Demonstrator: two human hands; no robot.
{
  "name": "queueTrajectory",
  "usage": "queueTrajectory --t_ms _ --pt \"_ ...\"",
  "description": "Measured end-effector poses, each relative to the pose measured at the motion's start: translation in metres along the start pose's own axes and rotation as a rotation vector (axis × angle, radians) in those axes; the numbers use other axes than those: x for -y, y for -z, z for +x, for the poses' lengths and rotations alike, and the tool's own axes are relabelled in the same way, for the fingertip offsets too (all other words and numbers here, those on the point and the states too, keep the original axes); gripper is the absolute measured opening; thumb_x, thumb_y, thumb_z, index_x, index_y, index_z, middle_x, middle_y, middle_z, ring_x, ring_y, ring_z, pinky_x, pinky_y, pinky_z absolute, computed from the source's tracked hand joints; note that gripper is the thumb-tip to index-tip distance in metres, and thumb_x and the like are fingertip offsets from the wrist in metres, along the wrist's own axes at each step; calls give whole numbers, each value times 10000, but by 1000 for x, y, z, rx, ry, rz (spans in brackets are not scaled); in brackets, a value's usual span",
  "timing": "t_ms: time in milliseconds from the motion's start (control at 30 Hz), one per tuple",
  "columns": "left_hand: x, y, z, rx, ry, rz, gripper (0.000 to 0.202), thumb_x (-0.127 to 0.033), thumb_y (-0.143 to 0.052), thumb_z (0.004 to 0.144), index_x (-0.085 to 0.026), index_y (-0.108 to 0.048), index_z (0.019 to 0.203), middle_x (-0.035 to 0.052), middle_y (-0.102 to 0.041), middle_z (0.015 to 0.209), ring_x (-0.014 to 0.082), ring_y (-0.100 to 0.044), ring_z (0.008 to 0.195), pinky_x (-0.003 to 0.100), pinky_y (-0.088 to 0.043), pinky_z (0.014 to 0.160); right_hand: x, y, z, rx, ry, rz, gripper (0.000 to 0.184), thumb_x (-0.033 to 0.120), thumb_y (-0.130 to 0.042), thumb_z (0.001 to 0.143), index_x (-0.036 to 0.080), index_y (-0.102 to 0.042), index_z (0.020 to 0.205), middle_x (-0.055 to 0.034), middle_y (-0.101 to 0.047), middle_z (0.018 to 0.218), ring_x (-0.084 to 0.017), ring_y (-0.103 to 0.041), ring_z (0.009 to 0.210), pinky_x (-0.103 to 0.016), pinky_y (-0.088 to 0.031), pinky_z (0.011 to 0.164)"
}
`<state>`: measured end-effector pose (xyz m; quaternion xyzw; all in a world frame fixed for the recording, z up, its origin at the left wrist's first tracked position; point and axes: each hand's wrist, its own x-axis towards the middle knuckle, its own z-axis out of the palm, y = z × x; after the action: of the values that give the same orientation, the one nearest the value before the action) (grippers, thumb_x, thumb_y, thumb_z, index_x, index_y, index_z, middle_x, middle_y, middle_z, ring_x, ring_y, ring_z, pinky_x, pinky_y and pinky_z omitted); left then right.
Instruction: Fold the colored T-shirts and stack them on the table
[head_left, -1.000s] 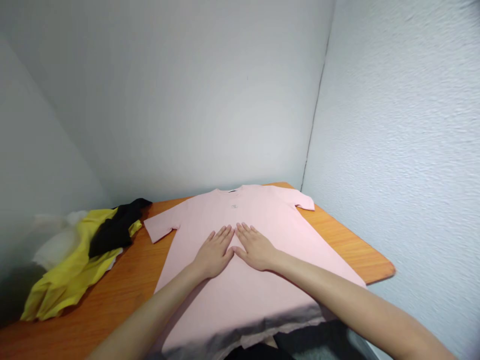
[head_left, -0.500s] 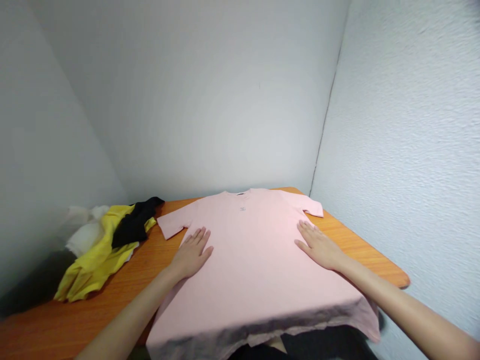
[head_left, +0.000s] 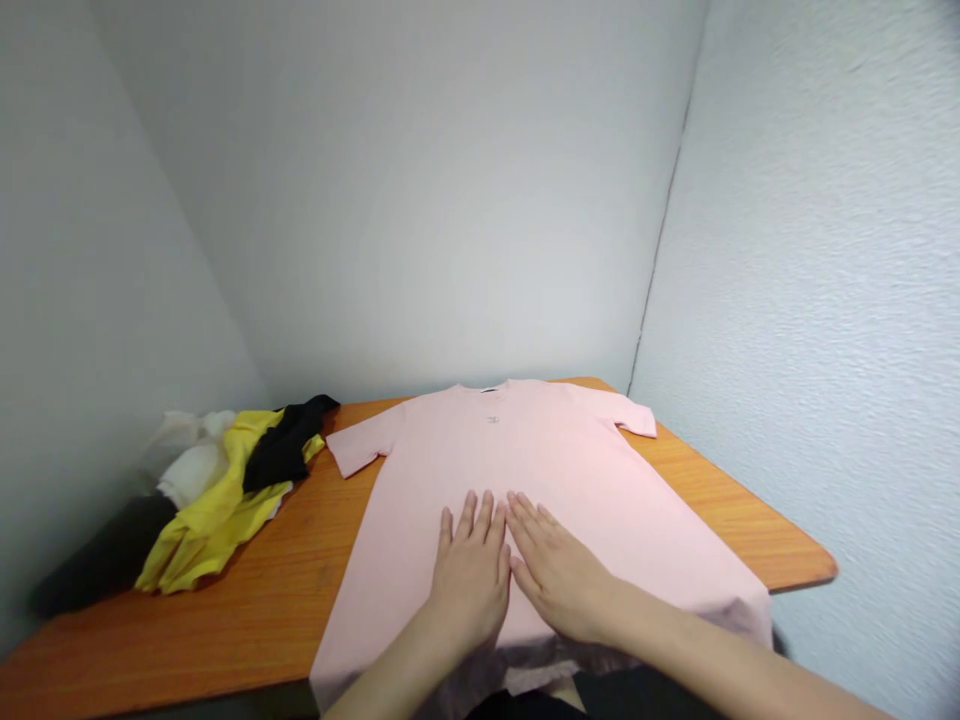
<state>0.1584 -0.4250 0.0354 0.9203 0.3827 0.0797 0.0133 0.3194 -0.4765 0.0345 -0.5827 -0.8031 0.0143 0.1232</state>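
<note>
a: how was the pink t-shirt entered?
b: laid flat on the wooden table, chest emblem uppermost, collar set toward the back wall, sleeves spread outward, hem draped over the near edge. the full spread was presumably chosen so that no panel was left doubled.
a: and what was placed upon it?
b: the left hand and the right hand, set palm down, side by side, on its lower middle. fingers were extended, parted on the left, closer together on the right; nothing was gripped. flat contact was probably preferred so that the cloth was pressed evenly, not pinched. whether the thumbs were touching could not be told.
a: adjoining stock?
b: a yellow garment, a black garment and white cloth, heaped near one sleeve, perhaps so that the shirt was left uncovered.
</note>
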Motion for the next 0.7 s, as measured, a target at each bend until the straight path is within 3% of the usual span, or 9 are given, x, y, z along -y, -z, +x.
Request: queueTrajectory --t_ms 133,300,367,467,600,700 --pt "2 -10 1 30 67 -10 562 -348 -184 981 -201 -232 1521 41 -148 1586 275 -100 1468 571 -151 1176 -4 -11 0 -32 7 -5 608 346 -297 974 27 -279 1491 -149 -175 1545 -244 -130 1442 -447 -169 1193" --pt "-4 -1 7 61 65 -18 564 -332 -206 975 -187 -237 1519 44 -154 1578 266 -123 1465 563 -158 1175 0 -4 0 -33 -19 37 614 359 -288 983 28 -253 1499 -152 -154 1548 -237 -119 1445 -443 -157 1195" --pt "3 4 5 84 49 -23 564 -379 -219 980 -210 -236 1518 31 -142 1578 249 -128 1465 541 -160 1179 -3 3 -3 -2 -20 61 644 423 -281 994 43 -224 1511 -143 -126 1556 -236 -98 1448 -433 -140 1198" --pt "42 7 -10 139 60 -13 618 -544 -264 956 -269 -253 1509 21 -132 1579 249 -134 1462 515 -190 1173 -34 15 -26 44 -63 64 751 573 -291 976 62 -202 1520 -132 -102 1562 -242 -77 1450 -424 -128 1200" --pt "113 3 -39 127 240 83 718 -598 -243 918 -192 -252 1511 64 -145 1579 266 -95 1460 508 -216 1163 -109 28 -86 -16 -351 -60 782 630 -281 959 89 -220 1521 -133 -143 1559 -254 -121 1445 -450 -136 1194" --pt "136 -1 -51 78 244 133 720 -567 -215 915 -165 -244 1511 56 -135 1583 236 -98 1462 477 -197 1176 -150 28 -120 -68 -439 -151 745 609 -279 966 131 -197 1532 -104 -160 1563 -259 -120 1445 -470 -150 1189"
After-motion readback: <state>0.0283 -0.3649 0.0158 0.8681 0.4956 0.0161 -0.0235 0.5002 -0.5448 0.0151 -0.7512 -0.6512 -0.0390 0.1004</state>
